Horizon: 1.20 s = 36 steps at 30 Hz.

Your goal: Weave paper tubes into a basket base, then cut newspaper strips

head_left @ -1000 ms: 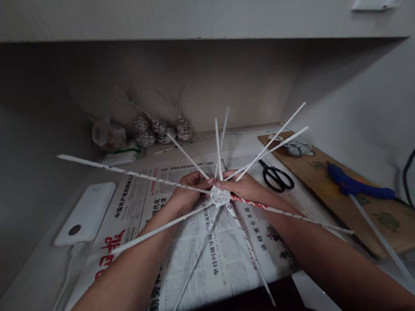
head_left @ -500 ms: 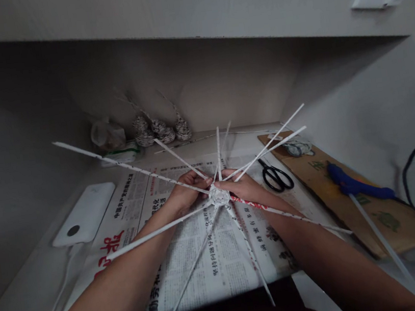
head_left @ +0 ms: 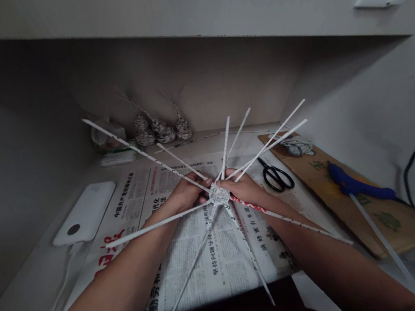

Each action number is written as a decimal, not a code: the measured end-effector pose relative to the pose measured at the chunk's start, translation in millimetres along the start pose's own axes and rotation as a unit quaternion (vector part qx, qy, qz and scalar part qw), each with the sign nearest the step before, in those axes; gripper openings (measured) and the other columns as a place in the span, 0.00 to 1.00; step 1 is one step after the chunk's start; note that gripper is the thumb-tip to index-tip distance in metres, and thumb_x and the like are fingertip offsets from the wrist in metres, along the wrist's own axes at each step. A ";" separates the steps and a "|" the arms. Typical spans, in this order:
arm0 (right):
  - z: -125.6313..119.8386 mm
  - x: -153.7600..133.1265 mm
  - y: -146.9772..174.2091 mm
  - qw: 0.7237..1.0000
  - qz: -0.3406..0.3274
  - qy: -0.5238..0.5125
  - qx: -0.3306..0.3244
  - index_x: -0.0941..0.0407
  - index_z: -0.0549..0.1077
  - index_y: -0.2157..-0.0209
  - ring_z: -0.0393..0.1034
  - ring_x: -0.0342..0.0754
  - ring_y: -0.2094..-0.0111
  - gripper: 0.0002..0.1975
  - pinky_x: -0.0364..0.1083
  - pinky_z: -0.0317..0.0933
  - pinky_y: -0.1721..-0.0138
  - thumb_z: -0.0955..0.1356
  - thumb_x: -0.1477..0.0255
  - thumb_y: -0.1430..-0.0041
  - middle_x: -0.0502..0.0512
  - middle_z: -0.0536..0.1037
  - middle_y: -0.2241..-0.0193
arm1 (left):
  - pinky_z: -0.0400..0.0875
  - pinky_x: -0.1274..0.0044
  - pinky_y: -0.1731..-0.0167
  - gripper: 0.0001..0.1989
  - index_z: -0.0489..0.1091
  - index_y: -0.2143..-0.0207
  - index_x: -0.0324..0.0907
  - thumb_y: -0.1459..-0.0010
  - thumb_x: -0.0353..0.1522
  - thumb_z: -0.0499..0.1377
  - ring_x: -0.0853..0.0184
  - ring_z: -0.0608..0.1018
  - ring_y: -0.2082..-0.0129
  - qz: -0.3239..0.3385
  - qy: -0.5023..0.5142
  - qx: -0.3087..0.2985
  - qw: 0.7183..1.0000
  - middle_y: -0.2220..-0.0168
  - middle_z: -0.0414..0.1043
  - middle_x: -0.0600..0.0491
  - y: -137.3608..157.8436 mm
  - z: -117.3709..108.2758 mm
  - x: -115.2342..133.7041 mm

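Note:
Between my hands is a small round paper weaving (head_left: 219, 194), with several rolled-paper sticks fanning out from its knotted centre. One long stick (head_left: 145, 155) reaches up to the left, and a red-marked one (head_left: 251, 206) lies across my right forearm. My left hand (head_left: 192, 187) is closed on the weaving's left edge, its fingers curled beside the sticks. My right hand (head_left: 239, 184) grips the far right edge, thumb near the centre. Some of the fingertips are hidden behind the weaving. Newspaper (head_left: 193, 271) is spread beneath.
Black scissors (head_left: 278, 177) lie right of my hands. Beyond them a blue glue gun (head_left: 358, 184) rests on cardboard (head_left: 403, 231). A white power bank (head_left: 84, 214) with a cable is at left. Woven paper gourds (head_left: 165, 130) stand at the back, under an overhanging panel (head_left: 171, 6).
The long upper-left stick has swung up and inward, and the upper middle sticks have shifted to the right. Both hands keep nearly the same place on the weaving.

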State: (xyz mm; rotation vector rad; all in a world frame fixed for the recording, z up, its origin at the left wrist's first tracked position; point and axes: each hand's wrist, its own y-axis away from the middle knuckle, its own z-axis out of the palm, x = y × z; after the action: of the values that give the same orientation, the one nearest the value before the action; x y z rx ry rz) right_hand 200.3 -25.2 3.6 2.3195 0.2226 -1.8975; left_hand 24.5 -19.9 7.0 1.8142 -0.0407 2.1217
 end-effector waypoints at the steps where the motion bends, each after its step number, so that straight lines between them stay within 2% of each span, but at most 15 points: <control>1: -0.4 -0.1 0.2 1.000 -0.002 -0.001 0.004 0.57 0.75 0.70 0.69 0.46 0.73 0.09 0.45 0.62 0.70 0.70 0.67 0.53 0.50 0.78 0.76 | 0.55 0.84 0.89 0.14 0.68 0.74 0.38 0.56 0.34 0.70 0.77 0.65 0.88 -0.003 0.003 -0.005 1.000 0.83 0.68 0.58 0.5 -1.3 0.7; 4: -2.6 0.7 -0.1 1.000 -0.011 -0.013 0.008 0.57 0.75 0.70 0.69 0.46 0.73 0.09 0.45 0.62 0.70 0.71 0.67 0.53 0.50 0.77 0.76 | 0.58 0.85 0.87 0.14 0.72 0.71 0.37 0.63 0.28 0.70 0.76 0.70 0.83 -0.022 0.023 -0.046 0.998 0.77 0.72 0.55 5.8 -5.2 8.2; 6: -4.2 1.6 -0.4 1.000 -0.021 -0.010 0.009 0.57 0.75 0.70 0.69 0.46 0.73 0.08 0.45 0.62 0.70 0.71 0.67 0.53 0.50 0.77 0.75 | 0.62 0.85 0.84 0.20 0.74 0.67 0.37 0.68 0.24 0.70 0.74 0.74 0.79 -0.047 0.041 -0.080 0.995 0.71 0.76 0.53 11.0 -7.2 15.0; 9: -5.2 2.0 -0.2 0.999 -0.034 0.010 0.010 0.57 0.75 0.70 0.68 0.46 0.73 0.08 0.45 0.61 0.69 0.70 0.68 0.52 0.50 0.77 0.74 | 0.62 0.84 0.82 0.24 0.76 0.63 0.38 0.68 0.24 0.70 0.73 0.74 0.77 -0.057 0.056 -0.097 0.992 0.67 0.77 0.52 15.0 -7.7 18.7; 13: -2.9 -1.4 1.3 0.999 -0.037 0.015 0.009 0.57 0.75 0.70 0.67 0.46 0.73 0.08 0.45 0.60 0.69 0.70 0.68 0.52 0.49 0.76 0.75 | 0.51 0.84 0.87 0.18 0.76 0.71 0.35 0.68 0.28 0.74 0.78 0.65 0.85 -0.019 0.024 -0.038 0.999 0.79 0.71 0.56 10.3 -1.3 8.6; 16: -1.1 -4.6 2.1 0.999 -0.035 -0.001 0.007 0.56 0.75 0.71 0.67 0.45 0.73 0.08 0.44 0.60 0.70 0.71 0.67 0.53 0.48 0.76 0.76 | 0.49 0.83 0.87 0.19 0.75 0.75 0.34 0.73 0.28 0.75 0.78 0.63 0.86 -0.002 0.035 0.016 0.999 0.81 0.71 0.56 7.5 5.8 2.9; 20: -3.1 -3.7 0.7 0.998 -0.014 -0.064 -0.024 0.57 0.75 0.69 0.69 0.45 0.73 0.13 0.44 0.61 0.69 0.75 0.64 0.55 0.49 0.77 0.76 | 0.53 0.85 0.87 0.20 0.75 0.73 0.34 0.74 0.26 0.75 0.78 0.66 0.86 -0.020 0.066 0.051 0.996 0.81 0.72 0.56 9.2 10.1 5.9; 25: -6.5 2.0 -3.7 0.987 0.038 -0.146 -0.061 0.57 0.75 0.72 0.72 0.47 0.73 0.14 0.46 0.64 0.66 0.76 0.65 0.60 0.50 0.78 0.76 | 0.59 0.86 0.87 0.16 0.74 0.76 0.34 0.70 0.24 0.75 0.77 0.68 0.86 -0.028 0.081 0.050 0.995 0.81 0.71 0.56 8.4 9.4 8.0; 31: -3.0 1.3 -3.7 0.994 0.011 -0.111 0.001 0.56 0.71 0.75 0.66 0.43 0.77 0.14 0.43 0.58 0.72 0.75 0.62 0.57 0.47 0.74 0.79 | 0.72 0.84 0.80 0.16 0.73 0.78 0.35 0.69 0.21 0.75 0.74 0.75 0.80 -0.041 0.118 0.079 0.989 0.79 0.72 0.56 7.6 12.8 4.0; 36: -0.7 -0.9 -1.5 0.992 -0.007 -0.120 0.033 0.55 0.70 0.76 0.65 0.43 0.77 0.14 0.44 0.58 0.73 0.75 0.63 0.59 0.46 0.73 0.79 | 0.74 0.84 0.79 0.13 0.71 0.79 0.35 0.63 0.18 0.71 0.74 0.74 0.80 -0.068 0.155 0.099 0.980 0.79 0.71 0.55 7.6 15.9 4.1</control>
State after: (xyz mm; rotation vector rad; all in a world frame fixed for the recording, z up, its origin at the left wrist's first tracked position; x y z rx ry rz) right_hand 200.5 -23.6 4.6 2.1053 0.1508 -2.1988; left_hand 37.0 -29.9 15.4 1.5123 0.3739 2.3509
